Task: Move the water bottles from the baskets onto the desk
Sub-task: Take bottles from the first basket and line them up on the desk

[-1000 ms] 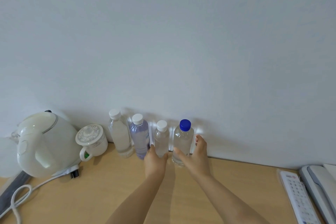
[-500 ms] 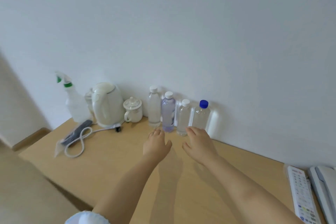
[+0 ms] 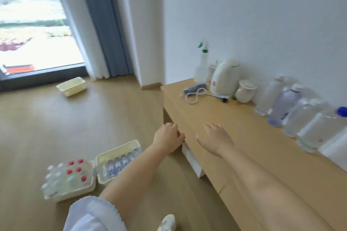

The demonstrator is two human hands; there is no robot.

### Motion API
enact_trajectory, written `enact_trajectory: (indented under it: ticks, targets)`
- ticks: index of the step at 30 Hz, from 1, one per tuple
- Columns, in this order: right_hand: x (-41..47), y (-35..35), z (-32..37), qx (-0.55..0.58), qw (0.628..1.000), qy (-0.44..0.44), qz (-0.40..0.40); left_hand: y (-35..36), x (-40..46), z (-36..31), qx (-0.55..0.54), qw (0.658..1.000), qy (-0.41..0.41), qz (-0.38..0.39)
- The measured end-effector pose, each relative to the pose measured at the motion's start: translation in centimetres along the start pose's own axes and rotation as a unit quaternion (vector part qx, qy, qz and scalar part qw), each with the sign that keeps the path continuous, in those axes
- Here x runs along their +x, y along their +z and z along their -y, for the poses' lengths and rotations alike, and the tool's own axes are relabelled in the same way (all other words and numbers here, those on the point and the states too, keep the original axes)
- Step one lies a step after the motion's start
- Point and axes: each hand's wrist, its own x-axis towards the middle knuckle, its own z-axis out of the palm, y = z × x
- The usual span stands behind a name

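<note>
Several water bottles stand in a row along the wall on the wooden desk (image 3: 216, 118): a clear one (image 3: 267, 97), a purple-tinted one (image 3: 283, 107), another clear one (image 3: 300, 118) and a blue-capped one (image 3: 323, 129). On the floor at lower left, a cream basket (image 3: 69, 178) holds red- and white-capped bottles. Beside it a second basket (image 3: 116, 163) holds blue-labelled bottles. My left hand (image 3: 167, 137) hovers empty past the desk's front edge, above the floor. My right hand (image 3: 216, 137) is over the desk top, fingers spread, holding nothing.
A white kettle (image 3: 225, 78) with its cord (image 3: 195, 95), a lidded mug (image 3: 246, 90) and a spray bottle (image 3: 201, 65) crowd the desk's far end. An empty cream basket (image 3: 71, 86) lies on the floor by the window and curtain (image 3: 105, 24). My shoe (image 3: 167, 223) shows below.
Both hands let go of the bottles by the wall and drew back. My view swung left and down, bringing the floor, the baskets and the window into sight.
</note>
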Motion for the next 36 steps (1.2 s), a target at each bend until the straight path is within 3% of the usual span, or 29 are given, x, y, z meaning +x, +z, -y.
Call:
enact_trajectory:
  ticks: [8,20,27,36]
  targets:
    - [4.7,4.1,16.8,-0.012,0.986,-0.160,0.045,-2.8,-4.1,16.2,-0.020,0.986,-0.163,0.002]
    - [16.5,10.4,38.2,-0.021,0.966,-0.234,0.107,-8.3,-1.2,38.9,-0.046,0.967,-0.249,-0.015]
    - [21.3,11.8,42.2,-0.029,0.964,-0.229,0.133,-8.2,2.0,44.7,-0.050,0.961,-0.273,0.010]
    - [28.1,12.7,41.2,-0.030,0.960,-0.231,0.156,-6.7,7.6,45.3,-0.070,0.960,-0.269,0.045]
